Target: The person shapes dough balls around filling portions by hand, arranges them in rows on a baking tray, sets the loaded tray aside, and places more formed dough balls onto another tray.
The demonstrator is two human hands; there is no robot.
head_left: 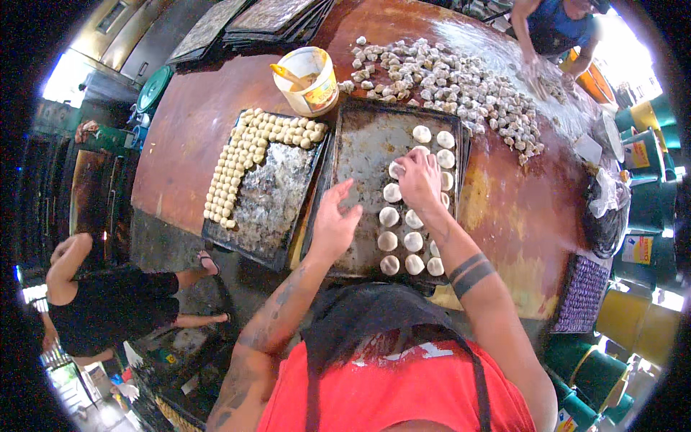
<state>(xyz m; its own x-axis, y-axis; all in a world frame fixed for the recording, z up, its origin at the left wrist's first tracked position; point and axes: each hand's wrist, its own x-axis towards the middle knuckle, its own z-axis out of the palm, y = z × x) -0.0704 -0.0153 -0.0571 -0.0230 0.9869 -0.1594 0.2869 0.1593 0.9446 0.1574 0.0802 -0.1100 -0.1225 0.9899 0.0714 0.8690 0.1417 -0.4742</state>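
Observation:
My right hand [421, 176] is closed on a white dough round [396, 171] among rows of similar flattened rounds [389, 216] on the right part of a worn metal tray [349, 126]. My left hand [338, 216] is raised over the tray's bare left part, fingers apart, holding nothing. Left of it lies a second dark tray [277, 187], part covered by small pale dough balls [245, 144]. Behind the trays stands a white bucket [313, 97] with a yellow handled tool [284, 73] in it.
Floured lumps [489, 108] are spread over the wooden table [173, 169]. A co-worker [547, 25] works at the back right. Another person [115, 309] is at lower left. Stacked trays [266, 21] sit at the back; green and yellow containers [648, 201] line the right.

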